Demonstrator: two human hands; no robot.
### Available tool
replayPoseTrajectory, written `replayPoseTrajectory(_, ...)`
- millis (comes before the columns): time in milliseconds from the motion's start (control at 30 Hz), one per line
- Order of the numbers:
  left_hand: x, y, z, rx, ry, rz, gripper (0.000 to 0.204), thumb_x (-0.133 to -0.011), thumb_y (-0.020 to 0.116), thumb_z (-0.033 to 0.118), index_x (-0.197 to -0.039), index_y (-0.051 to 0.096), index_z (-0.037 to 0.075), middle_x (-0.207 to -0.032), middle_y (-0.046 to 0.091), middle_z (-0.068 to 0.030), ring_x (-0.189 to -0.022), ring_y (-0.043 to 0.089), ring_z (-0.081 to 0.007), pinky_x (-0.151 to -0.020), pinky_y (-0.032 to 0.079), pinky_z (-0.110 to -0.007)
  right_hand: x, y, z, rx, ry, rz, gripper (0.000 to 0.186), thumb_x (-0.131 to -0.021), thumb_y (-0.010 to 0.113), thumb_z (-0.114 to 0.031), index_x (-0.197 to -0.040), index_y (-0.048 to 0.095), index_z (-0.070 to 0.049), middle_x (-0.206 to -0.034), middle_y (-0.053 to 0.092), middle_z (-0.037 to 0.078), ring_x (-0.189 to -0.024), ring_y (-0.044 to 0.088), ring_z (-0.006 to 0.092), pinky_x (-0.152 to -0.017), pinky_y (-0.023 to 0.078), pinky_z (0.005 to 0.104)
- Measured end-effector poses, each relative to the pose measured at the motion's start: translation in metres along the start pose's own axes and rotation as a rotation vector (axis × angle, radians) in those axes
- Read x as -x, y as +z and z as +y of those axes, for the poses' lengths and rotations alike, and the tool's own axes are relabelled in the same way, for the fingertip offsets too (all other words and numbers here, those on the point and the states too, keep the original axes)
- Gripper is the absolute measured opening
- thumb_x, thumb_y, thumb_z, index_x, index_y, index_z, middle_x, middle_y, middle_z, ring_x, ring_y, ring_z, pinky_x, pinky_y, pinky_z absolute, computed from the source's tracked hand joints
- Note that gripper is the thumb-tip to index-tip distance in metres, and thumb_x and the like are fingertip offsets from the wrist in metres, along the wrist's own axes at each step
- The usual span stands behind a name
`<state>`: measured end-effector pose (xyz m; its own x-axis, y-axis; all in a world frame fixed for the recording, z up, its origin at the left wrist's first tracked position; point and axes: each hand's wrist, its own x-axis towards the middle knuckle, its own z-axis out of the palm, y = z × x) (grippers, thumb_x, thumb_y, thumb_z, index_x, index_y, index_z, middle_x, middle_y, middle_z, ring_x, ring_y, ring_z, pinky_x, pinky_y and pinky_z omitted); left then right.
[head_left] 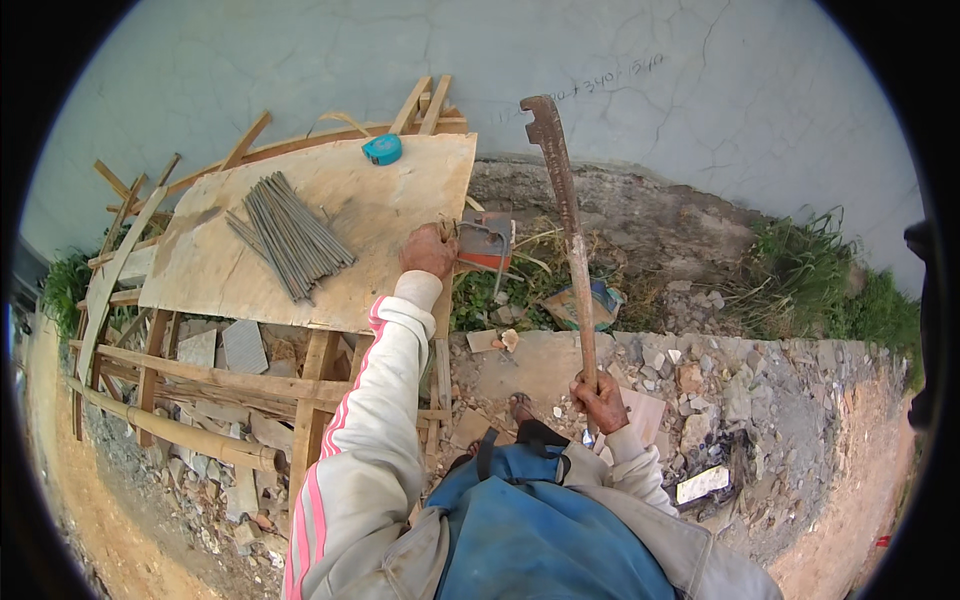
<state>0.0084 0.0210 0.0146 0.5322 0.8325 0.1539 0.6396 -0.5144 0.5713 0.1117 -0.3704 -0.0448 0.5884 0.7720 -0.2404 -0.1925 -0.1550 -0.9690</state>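
My left hand is closed at the right edge of a plywood board, beside a red-and-dark metal fixture; what its fingers hold is too small to make out. My right hand grips a long rusty iron bar, held upright with its notched head raised. A bundle of steel rods lies on the board, with a turquoise tape measure near the back edge.
The rough timber stand carries the board against a cracked grey wall. Rubble and broken tiles cover the ground around my feet. Grass and a crumpled sack lie along the wall.
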Motion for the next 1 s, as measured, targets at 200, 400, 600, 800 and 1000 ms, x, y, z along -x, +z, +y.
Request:
replayPoseTrajectory(200, -0.003, -0.015, -0.006, 0.394, -0.082, -0.107, 0.020, -0.081, 0.069, 0.020, -0.084, 0.069, 0.000, -0.069, 0.066, -0.0091, -0.060, 0.062, -0.0187, -0.062, 0.051, -0.035, -0.117, 0.077, -0.045, 0.011, 0.044, -0.078, 0.042, -0.096, 0.070, -0.042, -0.103, 0.066, -0.001, -0.076, 0.066, 0.006, -0.041, 0.044, 0.0066, -0.036, 0.033, 0.0249)
replayPoseTrajectory(400, 0.002, -0.020, -0.010, 0.731, -0.208, -0.219, 0.013, -0.088, 0.064, 0.013, -0.090, 0.068, 0.000, -0.071, 0.064, -0.0033, -0.054, 0.056, -0.0113, -0.054, 0.046, -0.028, -0.148, 0.105, -0.071, -0.281, 0.196, -0.233, 0.044, -0.096, 0.071, -0.037, -0.116, 0.060, 0.000, -0.088, 0.073, 0.012, -0.038, 0.042, 0.0069, -0.032, 0.032, 0.0251)
replayPoseTrajectory(600, 0.007, -0.027, 0.000, 0.940, -0.179, -0.175, 0.011, -0.088, 0.064, 0.011, -0.093, 0.066, 0.001, -0.075, 0.065, -0.0032, -0.057, 0.058, -0.0106, -0.055, 0.047, -0.027, -0.150, 0.116, -0.092, -0.343, 0.116, -0.213, 0.027, -0.098, 0.070, -0.024, -0.109, 0.061, 0.000, -0.088, 0.072, 0.013, -0.039, 0.043, 0.0084, -0.034, 0.035, 0.0255)
replayPoseTrajectory(800, 0.040, -0.043, 0.017, 0.962, -0.161, -0.072, 0.029, -0.085, 0.069, 0.009, -0.112, 0.061, 0.001, -0.078, 0.066, -0.0036, -0.061, 0.058, -0.0103, -0.058, 0.047, -0.027, -0.180, 0.094, -0.116, -0.336, 0.064, -0.238, 0.020, -0.098, 0.069, -0.019, -0.102, 0.063, -0.001, -0.068, 0.063, 0.006, -0.040, 0.046, 0.0081, -0.035, 0.038, 0.0254)
replayPoseTrajectory(1000, 0.066, -0.025, 0.034, 0.790, -0.390, -0.008, 0.022, -0.087, 0.071, 0.018, -0.101, 0.064, 0.001, -0.070, 0.063, -0.0035, -0.062, 0.058, -0.0127, -0.059, 0.047, -0.029, -0.239, 0.064, -0.136, -0.056, 0.082, -0.416, 0.018, -0.097, 0.070, -0.018, -0.090, 0.061, -0.004, -0.063, 0.058, 0.003, -0.039, 0.042, 0.0073, -0.034, 0.033, 0.0260)
